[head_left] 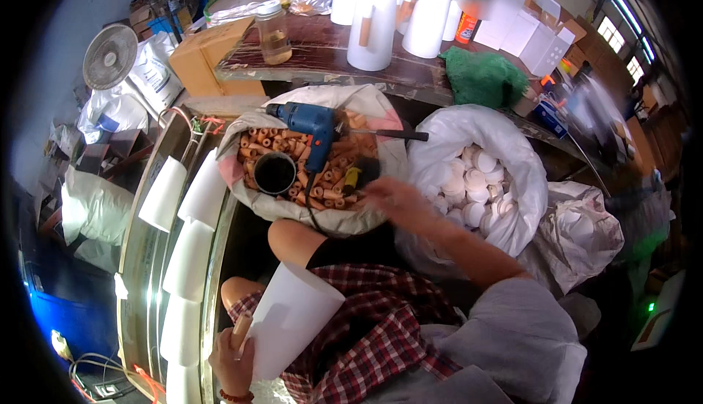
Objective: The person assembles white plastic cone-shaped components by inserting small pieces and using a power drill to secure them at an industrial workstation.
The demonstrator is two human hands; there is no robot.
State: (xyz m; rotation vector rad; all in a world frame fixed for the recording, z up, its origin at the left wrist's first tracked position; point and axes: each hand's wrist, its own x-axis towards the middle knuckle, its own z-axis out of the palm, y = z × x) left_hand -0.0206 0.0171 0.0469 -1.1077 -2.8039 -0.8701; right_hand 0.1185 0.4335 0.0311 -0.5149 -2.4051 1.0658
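My left hand (233, 366) is closed round a short wooden handle (240, 329) on the side of a white tapered jug (296, 316). The jug lies tilted across my lap. Over the near right rim of an open sack (307, 217), my right hand (395, 202) is smeared, so its fingers cannot be made out. Close by it, a yellow and black tool (352, 180) rests on the wooden handles (333, 162) filling the sack. A blue power drill (311, 127) lies on top, beside a dark round cup (274, 173) and a black-handled screwdriver (401, 134).
White bag with round pale discs (476, 184) stands at right. On the left, white cones (187, 257) line a metal-edged rack (139, 272). Ahead, a dark table (315, 49) carries white jugs (371, 34), a jar of liquid (274, 38) and green netting (483, 78).
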